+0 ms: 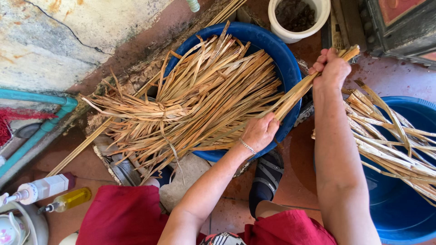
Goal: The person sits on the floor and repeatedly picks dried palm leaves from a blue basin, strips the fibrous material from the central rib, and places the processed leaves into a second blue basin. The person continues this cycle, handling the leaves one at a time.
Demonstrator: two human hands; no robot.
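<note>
1. Your left hand (pixel 260 131) has its fingers clamped on the strips (pixel 290 97), mid-length, over the tub (pixel 290 68) rim.
2. Your right hand (pixel 332 68) has its fingers closed round the same strips near the butt end.
3. The strips look light, dry, stiff and probably splintery; hold them bunched near the ends.

The single head view looks steeply down from above the person's lap, close in, facing a blue basin (pixel 290 63) near the wall (pixel 68 31) and the tiled floor (pixel 299 181).
</note>
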